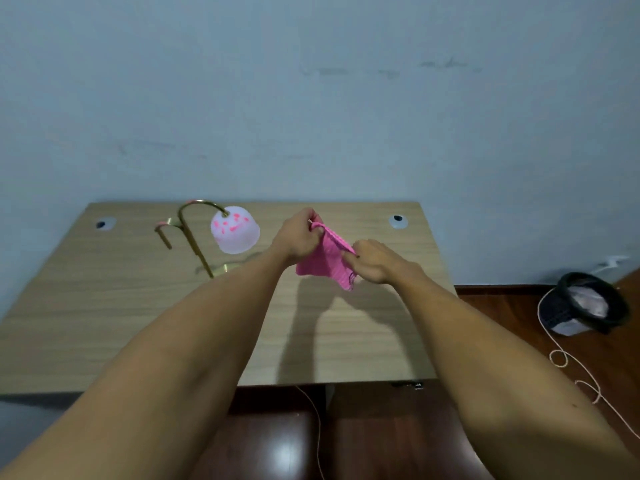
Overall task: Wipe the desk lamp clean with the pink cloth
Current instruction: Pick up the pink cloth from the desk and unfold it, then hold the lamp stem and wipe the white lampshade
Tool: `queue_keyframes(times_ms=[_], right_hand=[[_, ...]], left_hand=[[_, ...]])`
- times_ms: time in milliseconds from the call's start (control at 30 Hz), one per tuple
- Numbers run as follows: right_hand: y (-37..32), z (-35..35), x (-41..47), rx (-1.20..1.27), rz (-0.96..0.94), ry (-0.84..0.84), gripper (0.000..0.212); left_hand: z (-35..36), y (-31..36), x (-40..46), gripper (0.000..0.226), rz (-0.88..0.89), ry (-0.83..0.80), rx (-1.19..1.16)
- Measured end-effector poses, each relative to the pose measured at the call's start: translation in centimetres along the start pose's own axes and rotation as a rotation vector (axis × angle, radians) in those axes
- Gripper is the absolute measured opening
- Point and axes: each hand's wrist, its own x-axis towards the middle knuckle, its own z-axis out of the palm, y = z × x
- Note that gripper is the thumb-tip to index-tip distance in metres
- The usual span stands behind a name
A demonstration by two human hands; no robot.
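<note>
Both hands up over the tabletop (104, 323), toward its far edge, holding the pink cloth (323, 263) stretched between them. Left hand (298, 237) pinches the upper far corner, fingers curled round the fabric. Right hand (375, 263) pinches the nearer edge the same way. The cloth hangs clear of the tabletop, touching nothing else.

Desk lamp (207, 233) stands near the far left part of the tabletop, just left of the left hand and apart from it. Its brass neck arcs over, and a white shade with pink marks (234, 230) hangs off the end. The base is mostly hidden behind the left forearm. Wiping hasn't started, by the look of it; the cloth is probably being spread or folded.

Risks from here:
- The shade dangles from a thin curved neck. Sideways wipe pressure could swing it or tip the whole lamp unless the other hand steadies it.
- The lamp sits close to the far edge, so a hard push could shove it toward the wall.
- Loose cloth could snag on the neck's hook.
- The left forearm sweeps close to the base and could knock it.
</note>
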Motion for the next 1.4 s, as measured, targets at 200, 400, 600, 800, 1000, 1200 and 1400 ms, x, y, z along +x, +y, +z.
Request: queue_keyframes(times_ms=[200,400,600,800,1000,1200,1400], right_hand=[[-5.9,-3.9,0.3,0.289,-0.106,0.139,0.028],[-11.7,-5.1,2.0,0.612,0.051,0.21,0.023],[-16.2,-4.5,3.6,0.698,0.23,0.228,0.013],[-18.5,-2.1,4.1,0.868,0.402,0.44,0.045],[-20.5,2.2,7.4,0.907,0.448,0.467,0.041],[-22.9,7.8,10.0,0.833,0.305,0.357,0.064],[-24.1,12.5,8.9,0.494,-0.001,0.555,0.06]], left_hand=[[-5.9,1.1,1.2,0.011,0.036,0.14,-0.074],[-11.5,2.1,2.0,0.007,0.124,0.03,-0.293],[-17.5,-0.7,2.1,0.029,0.13,0.081,-0.183],[-23.2,-7.2,0.5,0.028,0.064,0.168,-0.021],[-24.5,-12.8,-0.6,0.056,-0.005,-0.05,0.164],[-23.4,-15.7,0.2,0.027,0.089,-0.121,0.257],[-22.3,-16.8,0.9,0.015,0.111,-0.037,0.188]])
